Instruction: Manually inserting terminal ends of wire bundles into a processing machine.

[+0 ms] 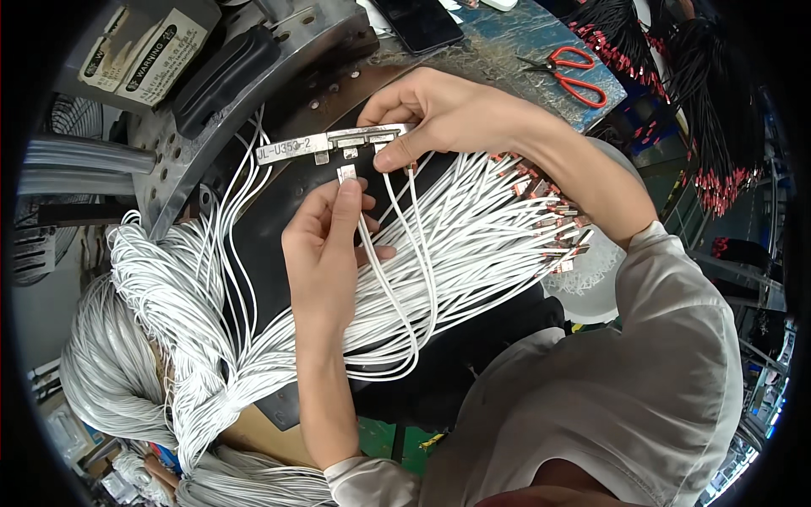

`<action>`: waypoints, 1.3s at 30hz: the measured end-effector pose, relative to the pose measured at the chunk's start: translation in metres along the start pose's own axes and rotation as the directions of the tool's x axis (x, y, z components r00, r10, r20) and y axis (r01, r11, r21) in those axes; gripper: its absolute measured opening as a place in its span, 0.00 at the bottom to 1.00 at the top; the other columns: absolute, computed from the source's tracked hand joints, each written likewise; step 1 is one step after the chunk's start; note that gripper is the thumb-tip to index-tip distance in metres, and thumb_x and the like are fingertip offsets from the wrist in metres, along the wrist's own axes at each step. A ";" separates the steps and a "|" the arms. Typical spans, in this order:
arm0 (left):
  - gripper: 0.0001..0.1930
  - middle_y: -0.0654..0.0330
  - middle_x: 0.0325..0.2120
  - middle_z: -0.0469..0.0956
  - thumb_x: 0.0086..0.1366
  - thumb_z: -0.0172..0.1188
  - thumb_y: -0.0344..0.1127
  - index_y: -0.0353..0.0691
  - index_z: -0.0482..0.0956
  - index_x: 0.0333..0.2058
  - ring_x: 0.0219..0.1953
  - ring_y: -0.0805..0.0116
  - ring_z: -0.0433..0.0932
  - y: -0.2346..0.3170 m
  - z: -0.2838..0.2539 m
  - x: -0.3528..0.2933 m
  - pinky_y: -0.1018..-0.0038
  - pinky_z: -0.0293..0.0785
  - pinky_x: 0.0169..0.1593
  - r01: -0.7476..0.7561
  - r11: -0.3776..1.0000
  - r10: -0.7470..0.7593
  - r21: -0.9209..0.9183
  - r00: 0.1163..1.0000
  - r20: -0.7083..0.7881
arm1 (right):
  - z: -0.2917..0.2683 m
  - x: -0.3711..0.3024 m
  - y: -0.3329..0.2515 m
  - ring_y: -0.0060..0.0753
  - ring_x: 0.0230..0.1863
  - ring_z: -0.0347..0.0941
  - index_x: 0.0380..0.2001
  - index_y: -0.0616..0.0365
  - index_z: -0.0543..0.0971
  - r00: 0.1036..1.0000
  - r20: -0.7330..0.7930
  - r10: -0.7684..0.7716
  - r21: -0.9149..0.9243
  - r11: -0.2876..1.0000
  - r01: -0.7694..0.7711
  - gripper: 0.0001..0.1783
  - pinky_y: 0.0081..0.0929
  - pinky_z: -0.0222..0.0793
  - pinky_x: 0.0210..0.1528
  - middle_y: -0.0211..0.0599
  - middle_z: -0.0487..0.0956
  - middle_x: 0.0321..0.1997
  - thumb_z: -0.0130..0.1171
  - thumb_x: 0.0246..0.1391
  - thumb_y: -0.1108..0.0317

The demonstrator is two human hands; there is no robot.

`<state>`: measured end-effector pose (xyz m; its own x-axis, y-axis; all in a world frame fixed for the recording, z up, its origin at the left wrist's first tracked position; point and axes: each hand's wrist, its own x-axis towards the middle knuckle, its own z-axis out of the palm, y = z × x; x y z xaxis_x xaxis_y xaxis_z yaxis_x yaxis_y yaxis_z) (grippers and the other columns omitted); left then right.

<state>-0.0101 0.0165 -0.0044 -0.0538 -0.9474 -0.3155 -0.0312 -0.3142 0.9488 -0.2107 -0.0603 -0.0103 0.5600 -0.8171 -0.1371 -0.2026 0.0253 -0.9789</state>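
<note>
My left hand (325,241) pinches a white cable between thumb and fingers, just below its small metal plug (347,173). That plug points up toward a narrow metal mould bar (291,149) with cut-out slots, and a small gap seems to lie between them. At the bar's right end my right hand (427,114) grips it, fingers behind and thumb in front. Under that thumb, white cables (404,198) hang from the bar; their plug ends are partly hidden. Small metal plugs or tabs (351,154) show along the bar's lower edge.
A large bundle of white cables (456,228) lies across the black work surface, plug ends to the right. More coiled white cable (110,355) sits at the left. Red-handled scissors (574,76) and a black phone (416,24) lie at the back. Black cables (710,101) hang far right.
</note>
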 end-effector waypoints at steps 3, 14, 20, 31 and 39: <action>0.14 0.63 0.27 0.78 0.72 0.58 0.39 0.31 0.81 0.42 0.25 0.81 0.74 0.001 -0.002 0.001 0.81 0.80 0.26 0.022 0.997 -0.020 -0.070 1.000 0.022 | 0.004 0.001 0.002 0.13 0.28 0.74 0.47 0.67 0.79 0.999 0.034 -0.042 0.001 0.999 0.042 0.20 0.14 0.68 0.29 0.31 0.84 0.33 0.70 0.51 0.71; 0.12 0.64 0.27 0.79 0.69 0.62 0.37 0.31 0.83 0.40 0.27 0.82 0.75 0.001 -0.005 0.002 0.81 0.80 0.27 0.008 0.992 -0.004 -0.126 1.000 0.025 | -0.005 -0.002 -0.009 0.14 0.24 0.74 0.43 0.65 0.81 0.998 -0.060 0.001 -0.021 1.000 -0.002 0.19 0.15 0.67 0.26 0.30 0.83 0.26 0.73 0.49 0.71; 0.13 0.62 0.25 0.81 0.68 0.63 0.37 0.30 0.84 0.39 0.26 0.81 0.76 -0.003 -0.005 0.005 0.76 0.76 0.27 -0.113 0.993 0.114 0.026 0.993 -0.037 | -0.012 0.010 -0.013 0.19 0.26 0.76 0.46 0.65 0.81 0.998 0.063 0.019 -0.154 0.988 -0.009 0.22 0.19 0.70 0.28 0.34 0.84 0.29 0.74 0.47 0.71; 0.11 0.52 0.33 0.81 0.61 0.63 0.31 0.33 0.82 0.41 0.34 0.47 0.78 0.018 -0.040 0.071 0.60 0.76 0.37 -0.469 -0.195 0.863 0.861 0.336 0.379 | -0.058 0.160 0.022 0.34 0.45 0.79 0.55 0.57 0.77 0.931 -0.041 -0.363 -0.960 0.272 0.064 0.21 0.28 0.76 0.44 0.43 0.81 0.44 0.61 0.57 0.68; 0.09 0.46 0.33 0.81 0.62 0.60 0.31 0.35 0.81 0.40 0.40 0.42 0.80 0.021 -0.038 0.132 0.53 0.78 0.38 -0.258 -0.103 0.770 0.961 0.591 0.241 | -0.050 0.203 0.008 0.43 0.46 0.78 0.50 0.57 0.78 0.573 -0.153 -0.805 -0.732 0.481 0.482 0.16 0.36 0.74 0.51 0.47 0.81 0.43 0.57 0.60 0.66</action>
<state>0.0203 -0.1171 -0.0255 -0.2967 -0.7868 0.5411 -0.9417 0.3354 -0.0288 -0.1392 -0.2548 -0.0386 0.3612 -0.5764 0.7330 -0.4161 -0.8031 -0.4265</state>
